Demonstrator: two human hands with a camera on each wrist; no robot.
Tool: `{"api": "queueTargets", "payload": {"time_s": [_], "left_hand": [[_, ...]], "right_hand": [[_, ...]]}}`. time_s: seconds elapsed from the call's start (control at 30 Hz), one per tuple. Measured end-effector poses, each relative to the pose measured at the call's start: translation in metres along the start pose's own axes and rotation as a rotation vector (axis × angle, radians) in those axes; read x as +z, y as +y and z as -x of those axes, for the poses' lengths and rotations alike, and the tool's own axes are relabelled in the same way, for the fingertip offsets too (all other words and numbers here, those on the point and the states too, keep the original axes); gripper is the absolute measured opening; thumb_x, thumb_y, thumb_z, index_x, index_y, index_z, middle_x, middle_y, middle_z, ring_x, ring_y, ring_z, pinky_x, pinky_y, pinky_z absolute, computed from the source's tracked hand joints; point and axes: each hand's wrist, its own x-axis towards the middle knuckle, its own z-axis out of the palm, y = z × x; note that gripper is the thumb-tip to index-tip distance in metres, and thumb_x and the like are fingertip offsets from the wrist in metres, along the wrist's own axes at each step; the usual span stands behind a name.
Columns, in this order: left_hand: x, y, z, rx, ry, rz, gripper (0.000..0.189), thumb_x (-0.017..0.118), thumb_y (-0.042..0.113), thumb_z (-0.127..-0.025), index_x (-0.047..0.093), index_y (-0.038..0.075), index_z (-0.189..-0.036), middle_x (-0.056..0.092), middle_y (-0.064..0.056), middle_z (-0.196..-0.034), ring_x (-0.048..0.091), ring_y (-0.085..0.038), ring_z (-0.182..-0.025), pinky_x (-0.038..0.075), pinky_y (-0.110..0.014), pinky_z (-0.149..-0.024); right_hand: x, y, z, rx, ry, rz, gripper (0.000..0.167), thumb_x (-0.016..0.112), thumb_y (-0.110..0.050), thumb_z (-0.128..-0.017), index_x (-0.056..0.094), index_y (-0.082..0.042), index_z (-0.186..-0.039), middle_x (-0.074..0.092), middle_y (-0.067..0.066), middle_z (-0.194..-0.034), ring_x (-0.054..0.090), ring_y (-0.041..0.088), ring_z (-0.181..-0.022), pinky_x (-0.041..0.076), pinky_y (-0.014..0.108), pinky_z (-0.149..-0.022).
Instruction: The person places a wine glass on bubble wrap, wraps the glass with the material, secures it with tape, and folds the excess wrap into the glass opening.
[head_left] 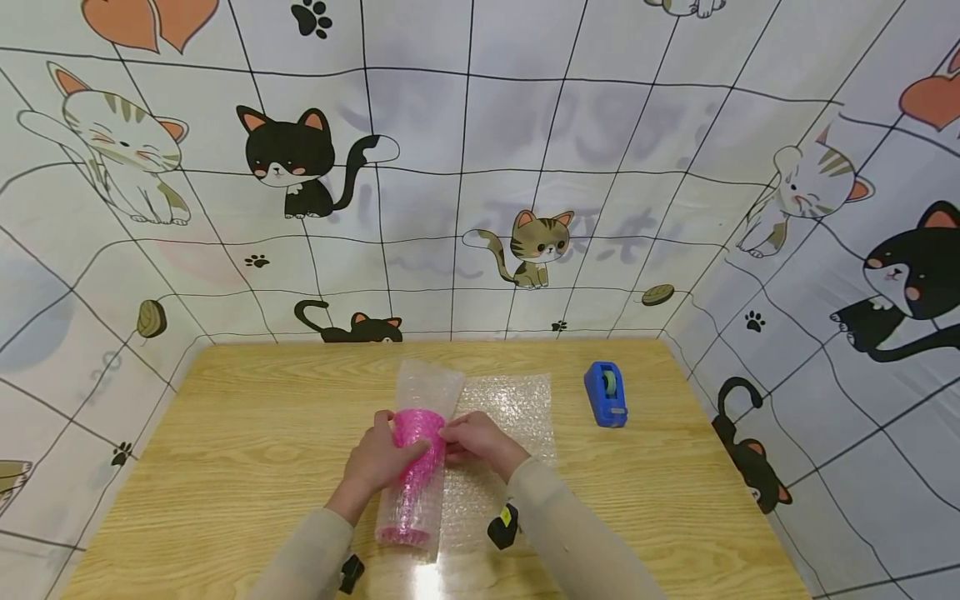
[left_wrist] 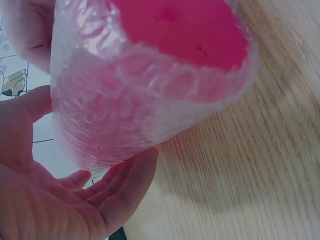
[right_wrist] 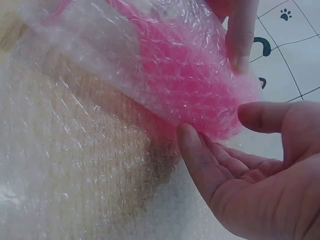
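Observation:
A pink cylinder [head_left: 412,500] lies on the table, rolled in clear bubble wrap [head_left: 517,408], its long side running away from me. My left hand [head_left: 378,458] grips it from the left near the far end, thumb across the top. In the left wrist view the flat pink end [left_wrist: 185,30] shows through the wrap, with the left fingers [left_wrist: 132,182] curved under the side. From the right, my right hand [head_left: 480,440] pinches the wrapped roll by its far end; in the right wrist view the thumb [right_wrist: 265,117] and fingers close in on the bubble wrap there.
Flat bubble wrap spreads right of the roll, and a loose flap sticks out beyond its far end. A blue tape dispenser [head_left: 604,396] stands at the back right of the wooden table [head_left: 285,417]. Cat-patterned cloth walls [head_left: 420,250] enclose the back and sides.

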Motion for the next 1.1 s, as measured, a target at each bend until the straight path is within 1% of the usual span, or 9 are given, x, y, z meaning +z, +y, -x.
{"api": "queueTargets", "payload": {"time_s": [0.07,0.17,0.27,0.37,0.53,0.77,0.9,1.03,1.1], "left_hand": [[0.0,0.001,0.001,0.001,0.001,0.001,0.085,0.07,0.049,-0.084,0.035,-0.002,-0.141,0.059,-0.029,-0.124,0.063,-0.045,-0.104,0.053,-0.055,-0.081],[0.0,0.002,0.002,-0.001,0.0,0.003,0.086,0.071,0.05,-0.083,0.034,-0.001,-0.141,0.057,-0.029,-0.124,0.062,-0.045,-0.103,0.053,-0.056,-0.08],[0.001,0.002,0.002,-0.003,0.003,-0.005,0.087,0.071,0.053,-0.082,0.035,0.0,-0.141,0.056,-0.028,-0.124,0.063,-0.044,-0.1,0.053,-0.056,-0.079],[0.003,0.002,0.001,-0.001,0.008,-0.019,0.087,0.071,0.055,-0.081,0.035,0.001,-0.141,0.056,-0.028,-0.124,0.064,-0.042,-0.097,0.054,-0.055,-0.076],[0.005,0.002,-0.001,0.008,0.016,-0.037,0.087,0.072,0.056,-0.08,0.036,0.002,-0.139,0.057,-0.028,-0.121,0.064,-0.042,-0.093,0.054,-0.054,-0.074],[0.006,0.0,-0.001,0.02,0.004,-0.03,0.087,0.072,0.056,-0.079,0.036,0.004,-0.139,0.056,-0.027,-0.122,0.064,-0.041,-0.095,0.054,-0.054,-0.075],[0.003,-0.003,0.001,0.047,-0.022,0.01,0.088,0.072,0.056,-0.079,0.036,0.004,-0.14,0.055,-0.027,-0.124,0.063,-0.039,-0.097,0.054,-0.054,-0.076],[-0.003,-0.007,0.001,0.081,-0.057,0.094,0.081,0.068,0.049,-0.086,0.034,0.002,-0.142,0.056,-0.026,-0.125,0.063,-0.038,-0.104,0.055,-0.051,-0.082],[-0.006,-0.009,0.001,0.088,-0.076,0.135,0.076,0.066,0.045,-0.09,0.034,0.0,-0.142,0.057,-0.027,-0.125,0.063,-0.037,-0.106,0.056,-0.049,-0.083]], "right_hand": [[0.0,0.0,0.0,-0.004,-0.002,0.009,0.03,0.062,-0.017,-0.092,0.066,0.008,-0.108,0.072,0.022,-0.096,0.071,0.022,-0.08,0.059,0.041,-0.082],[0.001,-0.001,0.0,-0.011,-0.021,0.03,0.036,0.064,-0.028,-0.091,0.068,0.005,-0.105,0.073,0.018,-0.095,0.072,0.023,-0.082,0.059,0.042,-0.083],[0.002,-0.003,0.003,-0.019,-0.032,0.076,0.045,0.065,-0.041,-0.09,0.068,0.003,-0.103,0.074,0.015,-0.095,0.072,0.023,-0.085,0.058,0.043,-0.086],[0.003,-0.007,0.007,-0.024,-0.018,0.15,0.05,0.066,-0.048,-0.088,0.069,0.0,-0.101,0.074,0.012,-0.094,0.072,0.022,-0.085,0.058,0.043,-0.087],[0.005,-0.011,0.009,-0.025,0.01,0.205,0.05,0.068,-0.049,-0.086,0.069,-0.001,-0.097,0.074,0.01,-0.088,0.071,0.021,-0.081,0.058,0.042,-0.085],[0.005,-0.01,0.005,-0.016,0.01,0.198,0.048,0.07,-0.049,-0.085,0.069,-0.002,-0.094,0.074,0.008,-0.084,0.07,0.019,-0.078,0.059,0.041,-0.082],[0.004,-0.008,0.002,-0.01,-0.004,0.193,0.047,0.069,-0.048,-0.085,0.07,-0.002,-0.092,0.074,0.009,-0.086,0.071,0.019,-0.079,0.059,0.041,-0.082],[0.001,-0.008,0.002,0.0,-0.022,0.199,0.047,0.068,-0.049,-0.086,0.07,-0.003,-0.094,0.074,0.009,-0.089,0.071,0.02,-0.082,0.058,0.041,-0.085],[0.0,-0.008,0.002,0.001,-0.03,0.203,0.047,0.068,-0.049,-0.086,0.07,-0.003,-0.095,0.074,0.009,-0.091,0.071,0.02,-0.083,0.058,0.041,-0.086]]}}
